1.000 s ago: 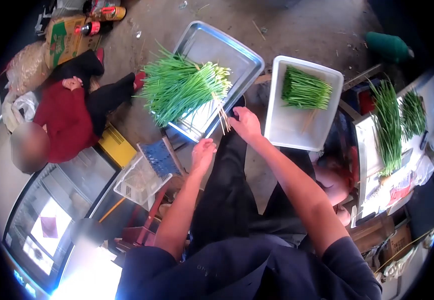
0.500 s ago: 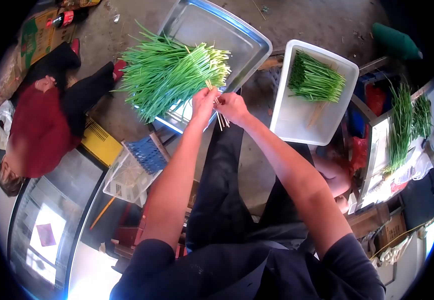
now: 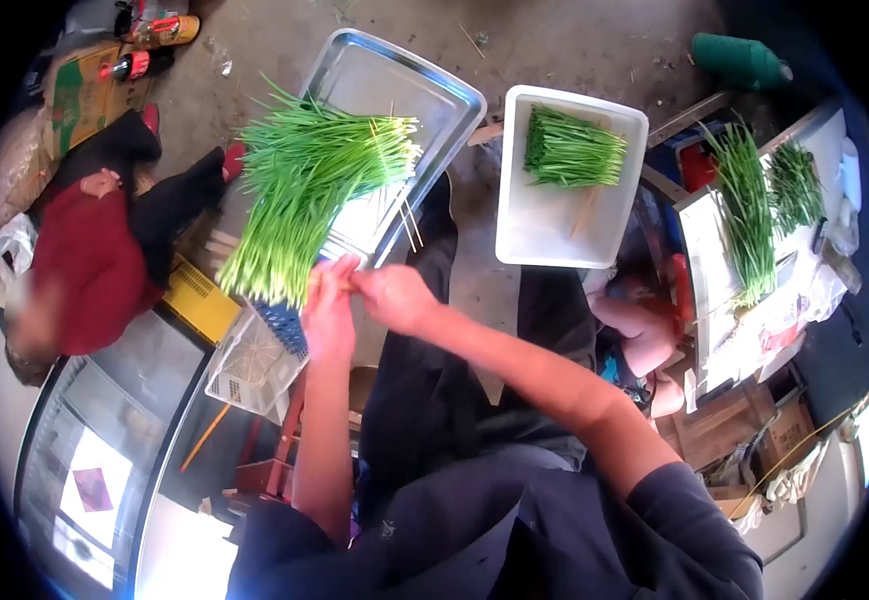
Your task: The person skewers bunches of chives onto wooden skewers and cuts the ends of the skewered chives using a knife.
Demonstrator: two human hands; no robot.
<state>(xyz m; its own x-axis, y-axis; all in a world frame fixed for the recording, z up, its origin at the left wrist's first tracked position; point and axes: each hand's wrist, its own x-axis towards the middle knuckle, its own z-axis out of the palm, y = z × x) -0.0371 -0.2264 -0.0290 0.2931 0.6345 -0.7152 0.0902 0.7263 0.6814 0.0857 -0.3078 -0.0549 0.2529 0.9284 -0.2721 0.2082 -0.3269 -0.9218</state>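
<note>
My left hand point(image 3: 328, 312) and my right hand point(image 3: 394, 298) meet at the near edge of the metal tray point(image 3: 454, 95). Their fingers are closed together, and whatever lies between them is too small and blurred to name. Just beyond them, long green chives point(image 3: 304, 190) spread over the tray. Some pale stalk ends point right; others hang over the tray's near left edge, close to my left hand. Thin wooden sticks point(image 3: 411, 226) lie across the tray's near rim, apart from my fingers. More sticks cross the stalks at the right end of the pile.
A white tub point(image 3: 509, 225) at the right holds shorter chives point(image 3: 574, 148). Further right, more chives point(image 3: 744, 220) lie on a table. A person in a red top point(image 3: 99, 260) sits at the left, near a white plastic basket point(image 3: 254, 365). A green bottle point(image 3: 739, 60) lies on the floor.
Both hands have moved left and toward me, away from the sticks they held. Pale stalk ends now show at the tray's near left side. The view has shifted.
</note>
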